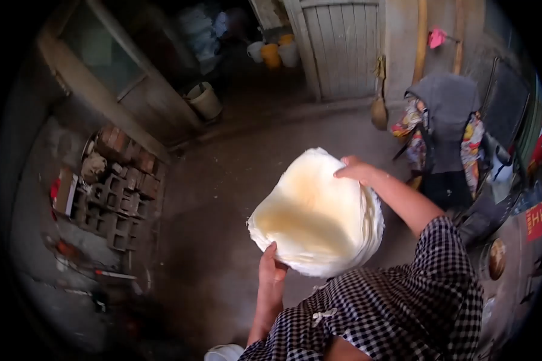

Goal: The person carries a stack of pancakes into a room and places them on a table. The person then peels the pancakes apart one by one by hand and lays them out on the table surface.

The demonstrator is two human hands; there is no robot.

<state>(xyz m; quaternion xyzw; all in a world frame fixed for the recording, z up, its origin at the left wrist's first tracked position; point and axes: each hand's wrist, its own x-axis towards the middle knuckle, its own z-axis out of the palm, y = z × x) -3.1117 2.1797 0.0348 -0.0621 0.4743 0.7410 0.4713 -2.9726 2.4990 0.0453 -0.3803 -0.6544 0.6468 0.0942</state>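
Against the checked cloth shirt, both hands, left and right, had their grip clamped on opposite edges of a thick, ragged-rimmed stack of thin pale sheets, sagging and yellowish at its middle. Beyond lay dull, smooth floor, then a slatted wooden door

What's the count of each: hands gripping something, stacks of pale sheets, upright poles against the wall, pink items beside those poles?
Hands (left hand, right hand): 2
Stack of pale sheets: 1
Upright poles: 2
Pink item: 1
Total: 6
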